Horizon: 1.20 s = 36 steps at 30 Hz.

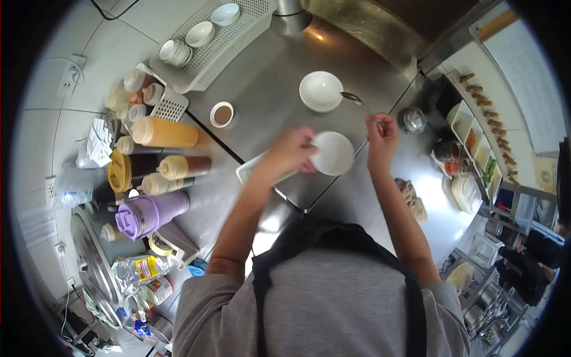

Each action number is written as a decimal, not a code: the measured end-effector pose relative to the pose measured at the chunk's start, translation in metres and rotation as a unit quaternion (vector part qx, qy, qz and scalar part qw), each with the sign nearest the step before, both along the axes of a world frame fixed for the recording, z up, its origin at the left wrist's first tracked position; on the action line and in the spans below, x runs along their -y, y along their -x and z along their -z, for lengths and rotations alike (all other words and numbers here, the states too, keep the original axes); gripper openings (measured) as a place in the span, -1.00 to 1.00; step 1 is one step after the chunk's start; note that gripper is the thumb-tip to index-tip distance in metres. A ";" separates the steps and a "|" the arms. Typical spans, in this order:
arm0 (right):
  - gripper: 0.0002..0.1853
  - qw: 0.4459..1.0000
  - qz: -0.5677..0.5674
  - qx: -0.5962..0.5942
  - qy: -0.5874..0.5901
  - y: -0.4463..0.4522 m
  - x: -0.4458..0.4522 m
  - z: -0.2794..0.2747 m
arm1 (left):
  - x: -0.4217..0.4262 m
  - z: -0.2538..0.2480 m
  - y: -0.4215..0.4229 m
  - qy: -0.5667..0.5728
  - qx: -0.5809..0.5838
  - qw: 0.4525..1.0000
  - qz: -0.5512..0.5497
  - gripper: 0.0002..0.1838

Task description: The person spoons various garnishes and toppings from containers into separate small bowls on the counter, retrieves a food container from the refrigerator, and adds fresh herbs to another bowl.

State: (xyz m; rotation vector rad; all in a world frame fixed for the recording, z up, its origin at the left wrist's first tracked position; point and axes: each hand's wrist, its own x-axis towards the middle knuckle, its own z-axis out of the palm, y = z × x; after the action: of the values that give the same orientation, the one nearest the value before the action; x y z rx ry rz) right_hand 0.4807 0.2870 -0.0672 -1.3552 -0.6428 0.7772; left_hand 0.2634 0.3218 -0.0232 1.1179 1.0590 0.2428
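Note:
My left hand (292, 152) is closed on the left rim of a white bowl (334, 153), fingers somewhat blurred. Between my right thumb and fingers is the handle of a metal spoon (352, 98); my right hand (382, 132) holds it over the counter. The spoon's head reaches the right rim of a second white bowl (321, 89), which stands upright on the steel. Whether it touches that rim I cannot tell. Below my left forearm lies a white tray (245, 172), partly hidden by the arm.
A small cup of brown liquid (222, 114) stands left on the steel counter (267, 77). Sauce bottles (169, 132) and a purple tumbler (153, 213) line the left side. A perforated basket (235, 44) holds bowls at the back. Food containers (470, 134) stand right; a person (529, 268) is far right.

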 end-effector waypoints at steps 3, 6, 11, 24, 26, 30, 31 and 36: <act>-0.90 0.999 0.023 0.001 0.041 -0.019 0.055 -0.006 | 0.045 0.042 -0.056 -0.042 -0.043 0.998 0.027 -0.73; -0.82 0.993 0.055 0.018 0.106 -0.049 0.117 0.025 | 0.065 0.072 -0.083 -0.104 -0.088 0.990 0.037 -0.72; -0.81 0.993 0.072 0.023 0.093 -0.093 0.193 0.072 | 0.086 0.024 -0.050 -0.313 -0.159 0.934 0.069 -0.53; -0.80 0.988 0.021 0.027 0.154 -0.156 0.176 0.062 | 0.089 0.085 0.101 -0.297 0.047 0.927 -0.224 0.03; -0.79 0.988 0.011 0.062 0.141 -0.145 0.170 0.042 | 0.093 0.067 0.085 -0.345 0.004 0.915 -0.210 -0.03; -0.74 0.970 -0.125 0.189 0.090 -0.095 0.166 -0.021 | 0.096 0.019 0.044 -0.468 -0.075 0.869 -0.144 -0.22; -0.75 0.961 -0.153 0.219 0.073 -0.078 0.162 -0.035 | 0.094 0.011 0.033 -0.469 -0.075 0.869 -0.141 -0.22; -0.80 0.896 -0.239 0.372 0.041 -0.021 0.135 -0.058 | 0.093 -0.015 -0.020 -0.609 -0.086 0.788 0.011 -0.36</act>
State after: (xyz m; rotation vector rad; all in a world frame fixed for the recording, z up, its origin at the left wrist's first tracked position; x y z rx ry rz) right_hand 0.5021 0.1524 -0.0090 -1.5930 -1.6105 0.6520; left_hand 0.2836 0.2292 -0.0087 2.3455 1.0151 0.9054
